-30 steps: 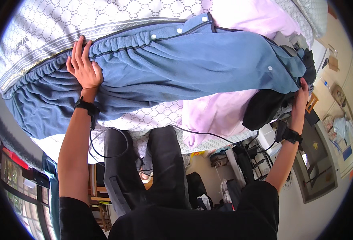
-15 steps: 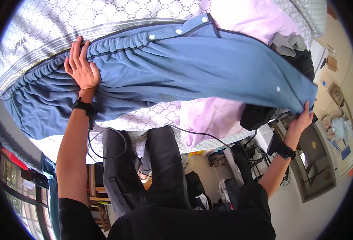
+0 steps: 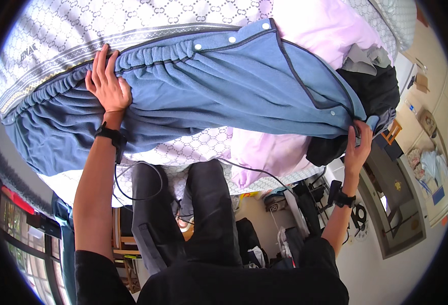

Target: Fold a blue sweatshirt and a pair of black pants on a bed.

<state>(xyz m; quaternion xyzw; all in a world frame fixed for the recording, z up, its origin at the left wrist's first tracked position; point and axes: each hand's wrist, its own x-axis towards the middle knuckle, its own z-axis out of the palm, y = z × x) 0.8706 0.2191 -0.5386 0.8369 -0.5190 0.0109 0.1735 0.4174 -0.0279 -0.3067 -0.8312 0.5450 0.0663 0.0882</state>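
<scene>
A blue fleece-like wrap (image 3: 224, 86) with dark piping, a gathered elastic top edge and white snaps lies spread across the bed. Flat on its gathered part rests my left hand (image 3: 108, 84), fingers stretched out and slightly apart, pressing the cloth without gripping it. My right hand (image 3: 358, 142) pinches the wrap's right end near a dark-piped corner. Toward that end, one flap is folded open and shows a piped edge and a snap. The fingertips of my right hand are partly lost in the cloth's folds.
Under the wrap is a white patterned bedspread (image 3: 183, 12). Pink bedding (image 3: 269, 152) and a heap of black clothes (image 3: 371, 91) with a grey piece lie at the right. A black cable (image 3: 254, 170) hangs from the bed's near edge by my legs.
My right hand has moved left and slightly up, drawing the wrap's right end inward, so a piped flap edge now shows. My left hand stays nearly in place.
</scene>
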